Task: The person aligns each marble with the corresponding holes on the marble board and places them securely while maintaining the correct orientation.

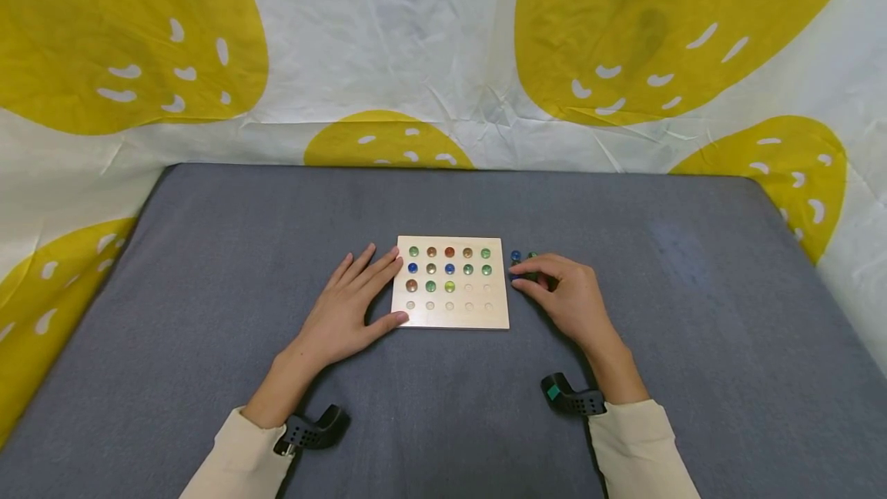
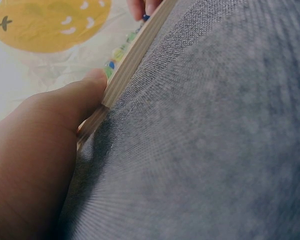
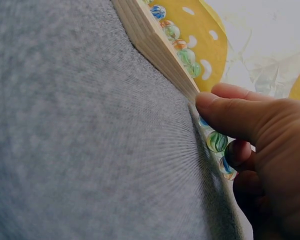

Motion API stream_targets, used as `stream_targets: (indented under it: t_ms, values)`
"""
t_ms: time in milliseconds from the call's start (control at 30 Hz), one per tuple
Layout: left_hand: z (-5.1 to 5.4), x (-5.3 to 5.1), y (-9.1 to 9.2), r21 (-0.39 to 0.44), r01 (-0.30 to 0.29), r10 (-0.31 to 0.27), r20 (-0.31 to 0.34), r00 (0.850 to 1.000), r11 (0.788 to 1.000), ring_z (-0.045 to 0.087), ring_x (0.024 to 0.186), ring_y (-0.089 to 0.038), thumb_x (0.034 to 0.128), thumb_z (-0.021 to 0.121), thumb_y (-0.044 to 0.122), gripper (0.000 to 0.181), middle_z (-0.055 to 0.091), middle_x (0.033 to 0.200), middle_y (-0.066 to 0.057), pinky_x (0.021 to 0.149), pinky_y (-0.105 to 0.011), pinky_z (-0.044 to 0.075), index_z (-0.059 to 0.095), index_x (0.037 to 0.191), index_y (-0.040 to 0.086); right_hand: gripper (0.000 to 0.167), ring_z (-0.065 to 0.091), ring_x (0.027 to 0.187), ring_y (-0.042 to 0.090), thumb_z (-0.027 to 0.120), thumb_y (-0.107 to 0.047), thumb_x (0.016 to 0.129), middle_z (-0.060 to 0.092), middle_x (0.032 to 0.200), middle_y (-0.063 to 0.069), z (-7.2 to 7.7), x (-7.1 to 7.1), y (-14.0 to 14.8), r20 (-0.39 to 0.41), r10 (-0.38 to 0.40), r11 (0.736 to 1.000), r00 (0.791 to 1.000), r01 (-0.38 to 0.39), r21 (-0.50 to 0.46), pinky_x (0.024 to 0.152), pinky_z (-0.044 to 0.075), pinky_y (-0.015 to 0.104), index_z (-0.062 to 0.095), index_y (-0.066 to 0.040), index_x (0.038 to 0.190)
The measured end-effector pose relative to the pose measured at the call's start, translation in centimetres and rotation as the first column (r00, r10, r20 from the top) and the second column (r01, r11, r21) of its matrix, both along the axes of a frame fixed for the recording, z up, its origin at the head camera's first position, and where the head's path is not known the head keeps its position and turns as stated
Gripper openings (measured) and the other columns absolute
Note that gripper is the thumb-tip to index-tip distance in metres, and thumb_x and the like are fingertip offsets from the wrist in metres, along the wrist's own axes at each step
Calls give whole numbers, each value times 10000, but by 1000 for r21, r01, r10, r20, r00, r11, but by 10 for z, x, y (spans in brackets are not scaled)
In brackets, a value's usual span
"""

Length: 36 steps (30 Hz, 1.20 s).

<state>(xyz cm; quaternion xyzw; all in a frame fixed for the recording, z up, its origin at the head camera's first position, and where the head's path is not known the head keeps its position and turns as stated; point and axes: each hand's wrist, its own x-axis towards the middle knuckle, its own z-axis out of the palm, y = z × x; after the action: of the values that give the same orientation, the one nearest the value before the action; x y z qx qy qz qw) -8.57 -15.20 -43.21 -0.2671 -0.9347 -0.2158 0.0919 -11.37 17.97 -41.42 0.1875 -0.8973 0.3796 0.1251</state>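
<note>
The wooden board (image 1: 450, 319) is lying flat on the grey cloth (image 1: 423, 414) between your hands, and only the head view is showing its whole layout: two full rows of marbles (image 1: 450, 269), three more in the third row, and shallow round dimples (image 1: 450, 306) showing beyond them. You are spreading your left hand (image 1: 343, 310), fingers straight, fingertips touching the board's left edge, thumb resting on its near-left corner. Your right hand (image 1: 568, 295) is curling just beside the right edge, thumb and fingertip pinching a blue marble (image 1: 514, 277). The right wrist view is revealing what that hand is partly covering from above: a green-swirled marble (image 3: 217, 142) and a blue-and-orange marble (image 3: 226, 166), both clear glass. Both wrist views are showing the board's squared side, striped with straight grain; the woven sheet-like backdrop (image 1: 430, 37) is creasing, white with yellow shapes.
</note>
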Motion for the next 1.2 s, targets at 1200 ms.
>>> stream_targets:
  t_ms: [1200]
  values:
    - [-2,0,1,-8,-1,1,-6,1000,1000,192,1430,-280,905,534,588,763,315,1536,-7,1160,-455,86,360,1495,136,164,470,591,94,808,-106,766,664,845,-64,2,1,-1,-40,-14,998,999,12,-63,499,363,210,777,-153,920]
